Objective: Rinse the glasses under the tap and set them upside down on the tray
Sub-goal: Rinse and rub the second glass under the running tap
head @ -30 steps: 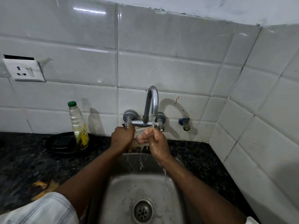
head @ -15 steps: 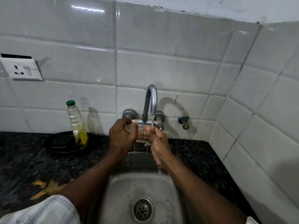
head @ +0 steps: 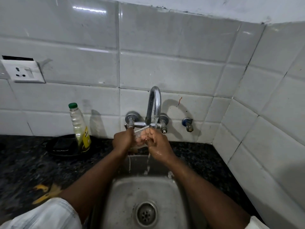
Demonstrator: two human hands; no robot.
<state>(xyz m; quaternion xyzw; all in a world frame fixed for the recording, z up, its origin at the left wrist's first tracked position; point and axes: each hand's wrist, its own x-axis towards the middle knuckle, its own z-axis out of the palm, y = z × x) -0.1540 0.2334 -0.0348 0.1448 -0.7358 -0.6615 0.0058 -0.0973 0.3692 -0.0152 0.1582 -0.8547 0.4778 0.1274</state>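
A clear glass [head: 140,134] lies tilted between both hands, right under the chrome tap [head: 154,103]. My left hand [head: 123,140] grips its left side. My right hand [head: 158,145] wraps its right side, with fingers at the mouth of the glass. Water runs from the spout onto my right hand and falls in a thin stream into the steel sink [head: 122,194]. Most of the glass is hidden by my fingers. I see no tray for the glasses.
A bottle with a green cap [head: 79,128] stands on the dark granite counter [head: 24,162] at the left, beside a black dish [head: 62,147]. Yellow scraps [head: 44,192] lie near the front left. A wall socket [head: 23,71] sits high left. Tiled walls close the back and right.
The glass has stayed under the tap while both hands shifted their grip on it. The left hand rose towards the tap half a second ago and has come back down a little.
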